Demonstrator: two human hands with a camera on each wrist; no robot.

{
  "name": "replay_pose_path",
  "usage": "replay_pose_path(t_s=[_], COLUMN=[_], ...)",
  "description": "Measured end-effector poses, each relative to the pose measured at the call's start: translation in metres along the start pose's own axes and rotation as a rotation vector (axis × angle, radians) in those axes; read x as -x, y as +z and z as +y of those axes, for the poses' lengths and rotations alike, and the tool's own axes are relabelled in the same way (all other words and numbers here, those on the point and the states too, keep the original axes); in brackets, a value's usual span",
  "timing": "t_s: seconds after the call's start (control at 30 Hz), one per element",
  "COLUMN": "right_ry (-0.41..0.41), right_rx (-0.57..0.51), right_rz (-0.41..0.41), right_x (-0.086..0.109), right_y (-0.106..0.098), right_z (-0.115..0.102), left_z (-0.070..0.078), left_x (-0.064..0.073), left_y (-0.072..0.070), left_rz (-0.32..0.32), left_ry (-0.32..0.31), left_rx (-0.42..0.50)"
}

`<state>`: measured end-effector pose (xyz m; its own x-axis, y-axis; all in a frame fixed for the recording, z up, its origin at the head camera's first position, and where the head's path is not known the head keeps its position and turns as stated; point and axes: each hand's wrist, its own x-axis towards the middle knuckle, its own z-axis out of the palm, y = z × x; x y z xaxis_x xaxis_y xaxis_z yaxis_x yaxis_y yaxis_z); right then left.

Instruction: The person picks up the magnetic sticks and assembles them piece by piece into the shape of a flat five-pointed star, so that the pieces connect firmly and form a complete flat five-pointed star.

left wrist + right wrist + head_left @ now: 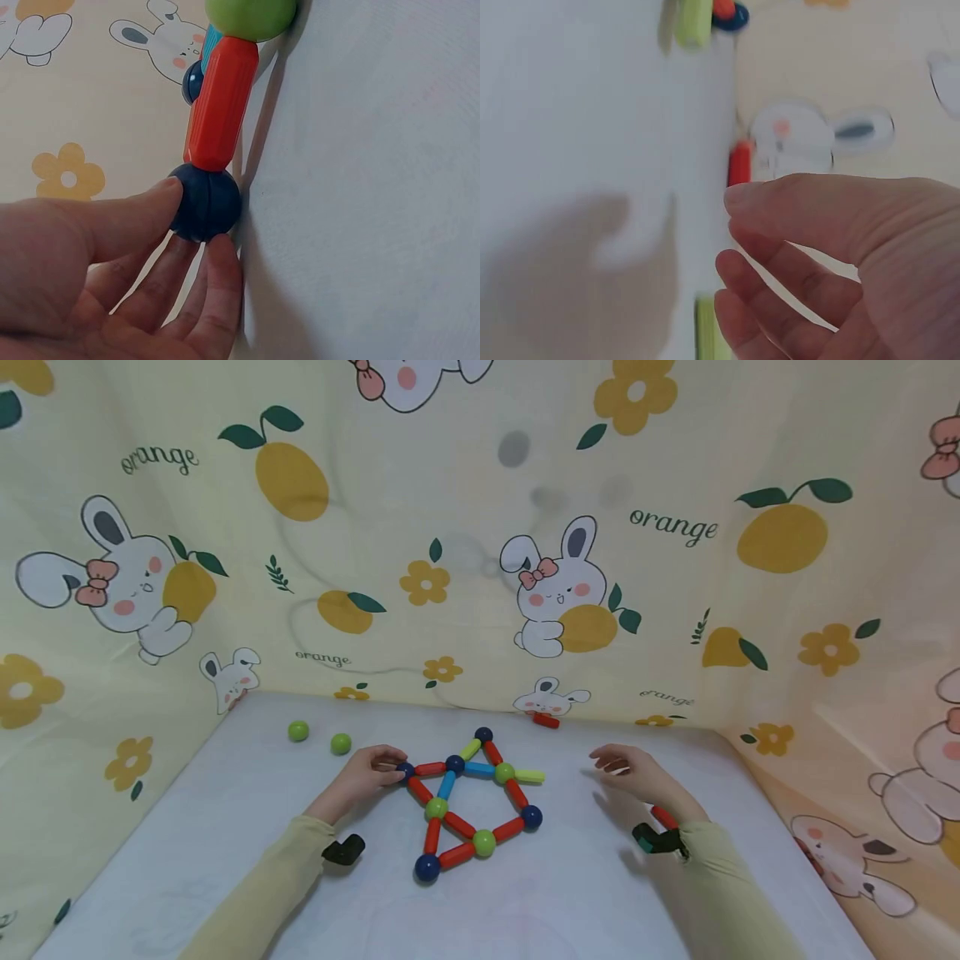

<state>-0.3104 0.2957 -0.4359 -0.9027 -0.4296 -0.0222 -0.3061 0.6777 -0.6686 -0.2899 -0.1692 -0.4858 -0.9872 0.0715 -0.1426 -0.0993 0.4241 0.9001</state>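
A star-like figure of red, blue and light green magnetic rods joined by dark blue and green balls lies on the table. My left hand (366, 777) pinches the dark blue ball (206, 206) at its left corner between thumb and fingers; a red rod (223, 105) runs from that ball to a green ball (251, 13). A light green rod (530, 776) sticks out from the figure's right side. To the right, my right hand (633, 772) hovers with loosely bent fingers and nothing between them. Beyond its fingertips in the right wrist view lies a light green rod (707, 330), partly hidden.
Two loose green balls (298, 731) sit at the back left of the white table (585, 893). One red rod (546, 721) lies near the back edge, another red rod (664, 817) beside the right wrist. A printed curtain (465, 485) rises behind and along the sides.
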Motion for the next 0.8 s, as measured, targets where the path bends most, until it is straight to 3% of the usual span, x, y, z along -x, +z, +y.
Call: replay_pose_path(t_s=[0.17,0.33,0.57,0.8], right_ry=[0.040,0.135,0.202,0.257], right_rx=[0.038,0.040,0.055,0.058], right_rz=[0.018,-0.008,-0.043,-0.034], right_x=[0.025,0.048,0.069,0.074], right_y=[-0.021,-0.032,-0.030,-0.027], right_z=[0.024,0.044,0.056,0.058], left_z=[-0.002,-0.001,0.001,0.001], left_x=[0.000,0.001,0.001,0.001], left_y=[-0.001,-0.001,-0.001,-0.002], left_rz=[0.000,-0.001,-0.007,-0.009], left_ry=[-0.003,-0.013,-0.010,-0.009], left_rx=[0.004,0.006,0.006,0.007])
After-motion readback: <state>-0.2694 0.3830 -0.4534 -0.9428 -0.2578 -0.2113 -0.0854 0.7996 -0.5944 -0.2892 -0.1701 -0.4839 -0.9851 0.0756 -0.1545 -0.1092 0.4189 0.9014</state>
